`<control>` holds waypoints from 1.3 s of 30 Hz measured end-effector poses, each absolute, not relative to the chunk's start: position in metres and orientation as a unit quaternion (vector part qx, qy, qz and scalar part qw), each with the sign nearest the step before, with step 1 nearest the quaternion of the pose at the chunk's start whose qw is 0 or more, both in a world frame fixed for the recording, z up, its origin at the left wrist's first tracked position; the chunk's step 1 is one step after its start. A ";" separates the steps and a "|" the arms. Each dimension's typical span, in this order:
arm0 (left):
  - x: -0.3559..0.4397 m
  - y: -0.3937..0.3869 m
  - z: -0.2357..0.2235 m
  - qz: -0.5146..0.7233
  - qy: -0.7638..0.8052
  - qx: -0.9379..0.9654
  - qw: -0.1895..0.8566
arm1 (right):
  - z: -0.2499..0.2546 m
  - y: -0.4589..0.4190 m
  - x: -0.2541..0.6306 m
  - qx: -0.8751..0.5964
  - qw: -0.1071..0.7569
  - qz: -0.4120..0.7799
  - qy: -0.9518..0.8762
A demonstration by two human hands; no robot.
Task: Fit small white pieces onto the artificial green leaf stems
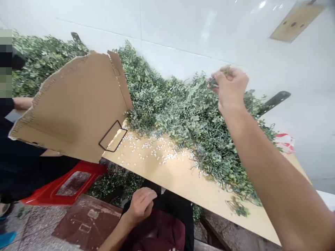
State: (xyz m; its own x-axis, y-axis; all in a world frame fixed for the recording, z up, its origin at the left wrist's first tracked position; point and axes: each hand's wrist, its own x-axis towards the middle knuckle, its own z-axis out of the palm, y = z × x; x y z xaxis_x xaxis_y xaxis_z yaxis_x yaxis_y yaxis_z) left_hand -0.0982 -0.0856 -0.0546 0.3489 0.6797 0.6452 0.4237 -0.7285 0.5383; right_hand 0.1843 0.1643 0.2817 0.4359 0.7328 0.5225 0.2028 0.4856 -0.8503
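My right hand [231, 85] is raised at the back of a large heap of artificial greenery [183, 101], its fingers pinched around a small green sprig. Part of that sprig [213, 82] shows by the fingertips; the rest is covered by the hand. Above my lap, just off the table's front edge, is my left hand [142, 204], with fingers curled in; what they hold, if anything, is hidden. Many small white pieces [159, 150] lie scattered on the tan tabletop [167, 177] in front of the heap. A loose sprig [238, 208] rests near the front edge at right.
A torn cardboard sheet [78, 104] stands as a divider at left, with a black wire frame [113, 136] at its foot. Beyond it a person in dark clothes [23, 167] sits near a red plastic stool [70, 184]. Dark metal brackets [274, 103] stick up by the tiled wall.
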 end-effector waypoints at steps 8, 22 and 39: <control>-0.019 0.050 0.121 0.566 0.399 0.721 -0.030 | 0.276 0.145 0.157 -0.431 0.687 0.252 -0.528; 0.017 0.178 0.102 0.357 0.466 0.802 -0.107 | 0.259 0.110 0.175 -0.400 0.710 0.359 -0.454; -0.024 0.225 0.136 0.387 0.290 0.861 -0.156 | 0.257 0.126 0.249 -0.280 0.882 0.368 -0.094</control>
